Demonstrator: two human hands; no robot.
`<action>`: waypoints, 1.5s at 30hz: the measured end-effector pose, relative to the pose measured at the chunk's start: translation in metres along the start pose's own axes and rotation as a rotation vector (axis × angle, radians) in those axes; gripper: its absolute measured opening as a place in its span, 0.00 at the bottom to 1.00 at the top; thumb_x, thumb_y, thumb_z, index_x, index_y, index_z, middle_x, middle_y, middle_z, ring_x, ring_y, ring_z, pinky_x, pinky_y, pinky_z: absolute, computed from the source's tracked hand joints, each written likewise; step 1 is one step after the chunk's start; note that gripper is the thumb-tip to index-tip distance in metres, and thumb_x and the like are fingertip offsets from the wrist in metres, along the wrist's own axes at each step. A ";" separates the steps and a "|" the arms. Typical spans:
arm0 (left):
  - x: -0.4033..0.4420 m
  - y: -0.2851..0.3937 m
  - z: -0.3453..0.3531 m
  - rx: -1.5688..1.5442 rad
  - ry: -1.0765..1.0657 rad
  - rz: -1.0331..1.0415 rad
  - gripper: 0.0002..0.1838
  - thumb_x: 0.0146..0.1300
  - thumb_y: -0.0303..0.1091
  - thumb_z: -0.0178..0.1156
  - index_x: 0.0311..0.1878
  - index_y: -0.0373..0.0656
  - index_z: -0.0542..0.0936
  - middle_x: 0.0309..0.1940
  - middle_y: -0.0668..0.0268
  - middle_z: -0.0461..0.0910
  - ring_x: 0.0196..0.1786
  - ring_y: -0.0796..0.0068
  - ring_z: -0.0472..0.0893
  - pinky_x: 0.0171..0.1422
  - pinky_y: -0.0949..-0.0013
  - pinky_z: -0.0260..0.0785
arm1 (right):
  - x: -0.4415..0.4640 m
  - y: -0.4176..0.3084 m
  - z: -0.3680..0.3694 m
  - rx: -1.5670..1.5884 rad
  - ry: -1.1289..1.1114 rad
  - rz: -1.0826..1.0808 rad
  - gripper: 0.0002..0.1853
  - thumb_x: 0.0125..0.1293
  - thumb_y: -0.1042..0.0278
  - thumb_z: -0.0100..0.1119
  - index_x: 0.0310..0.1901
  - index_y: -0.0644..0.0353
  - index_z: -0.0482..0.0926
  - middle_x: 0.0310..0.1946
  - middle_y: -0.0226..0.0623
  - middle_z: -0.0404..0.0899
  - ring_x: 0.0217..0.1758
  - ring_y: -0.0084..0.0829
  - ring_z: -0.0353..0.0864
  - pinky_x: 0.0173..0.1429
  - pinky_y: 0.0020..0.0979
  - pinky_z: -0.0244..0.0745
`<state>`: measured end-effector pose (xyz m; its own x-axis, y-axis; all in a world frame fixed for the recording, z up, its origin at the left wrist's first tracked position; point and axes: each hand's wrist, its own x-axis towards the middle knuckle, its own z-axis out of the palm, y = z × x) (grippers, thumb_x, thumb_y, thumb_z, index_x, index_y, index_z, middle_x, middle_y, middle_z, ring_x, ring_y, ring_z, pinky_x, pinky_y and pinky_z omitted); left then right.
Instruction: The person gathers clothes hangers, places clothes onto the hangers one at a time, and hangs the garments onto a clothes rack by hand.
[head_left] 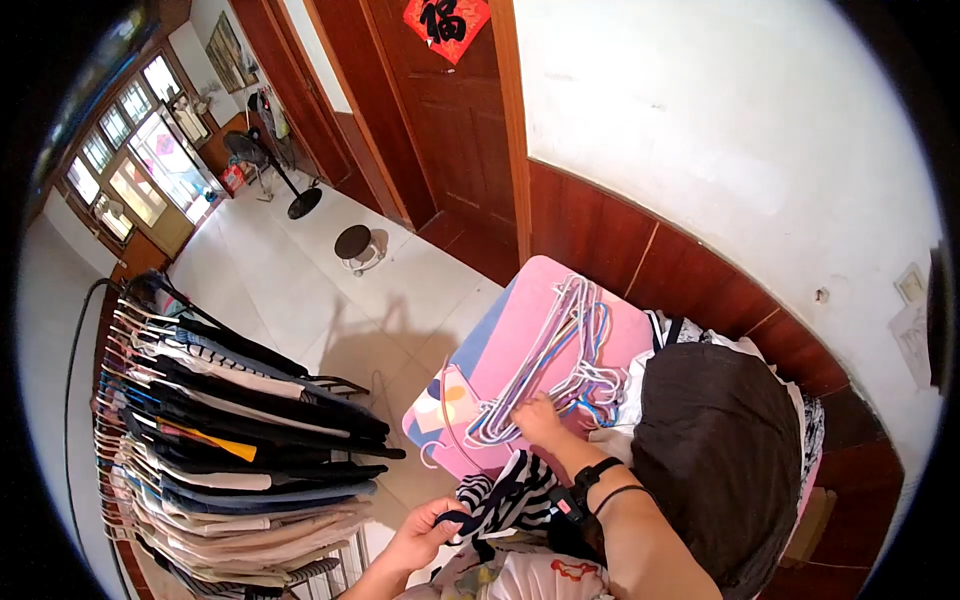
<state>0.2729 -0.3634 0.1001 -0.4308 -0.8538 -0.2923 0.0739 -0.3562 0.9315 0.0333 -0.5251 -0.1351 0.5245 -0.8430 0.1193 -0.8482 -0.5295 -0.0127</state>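
My left hand (425, 535) is closed on the edge of a navy-and-white striped garment (515, 495), which hangs bunched in front of my body. My right hand (540, 418) reaches onto a pink board-like surface (520, 300), its fingers curled at the lower end of a pile of hangers (550, 350). The hangers are white, purple, blue and yellow, lying tangled together. How many my fingers hold is hidden. A single reddish hanger (446, 405) lies apart at the board's left edge. My right wrist wears a dark band.
To the left stands a rack of hanging clothes (250, 430). A dark brown cloth (710, 450) lies over a heap of clothes at the right, beside the wood-panelled wall (620, 230). A round stool (353, 243) and a standing fan (270, 165) are farther back on the tiled floor.
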 end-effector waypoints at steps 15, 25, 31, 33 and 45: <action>-0.042 -0.004 -0.003 0.014 -0.067 -0.033 0.05 0.70 0.29 0.55 0.46 0.42 0.76 0.35 0.77 0.72 0.37 0.86 0.67 0.44 0.79 0.63 | -0.017 -0.037 -0.049 0.463 -0.088 0.224 0.12 0.46 0.62 0.68 0.36 0.49 0.84 0.41 0.32 0.80 0.54 0.37 0.75 0.61 0.42 0.63; -0.083 -0.011 -0.007 -0.002 -0.025 0.039 0.05 0.70 0.28 0.54 0.46 0.41 0.76 0.33 0.78 0.70 0.33 0.87 0.65 0.40 0.81 0.60 | -0.033 0.016 -0.015 0.153 -0.161 0.135 0.08 0.47 0.76 0.57 0.28 0.56 0.85 0.35 0.39 0.80 0.47 0.41 0.78 0.57 0.35 0.72; -0.116 -0.028 -0.015 -0.004 0.018 0.003 0.05 0.69 0.27 0.54 0.45 0.40 0.76 0.34 0.77 0.71 0.35 0.87 0.66 0.41 0.81 0.61 | -0.043 0.011 -0.006 0.175 -0.223 0.288 0.09 0.50 0.77 0.56 0.32 0.58 0.84 0.39 0.40 0.81 0.53 0.40 0.77 0.56 0.37 0.76; -0.123 -0.031 -0.018 0.007 0.024 -0.006 0.05 0.69 0.26 0.54 0.46 0.40 0.76 0.34 0.77 0.72 0.35 0.87 0.66 0.41 0.81 0.61 | -0.048 0.010 -0.005 0.172 -0.087 0.214 0.10 0.51 0.76 0.55 0.34 0.58 0.85 0.41 0.40 0.82 0.55 0.40 0.77 0.57 0.36 0.76; -0.120 -0.037 -0.013 -0.009 -0.018 -0.053 0.07 0.69 0.25 0.53 0.47 0.41 0.76 0.35 0.76 0.72 0.35 0.87 0.67 0.42 0.80 0.62 | -0.055 -0.035 -0.020 0.406 0.394 0.179 0.13 0.54 0.80 0.52 0.41 0.59 0.80 0.48 0.44 0.79 0.61 0.44 0.74 0.62 0.38 0.72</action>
<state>0.3337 -0.2528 0.0975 -0.4501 -0.8270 -0.3369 0.0587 -0.4039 0.9129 0.0331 -0.4580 -0.1218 0.2428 -0.8650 0.4391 -0.7841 -0.4415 -0.4362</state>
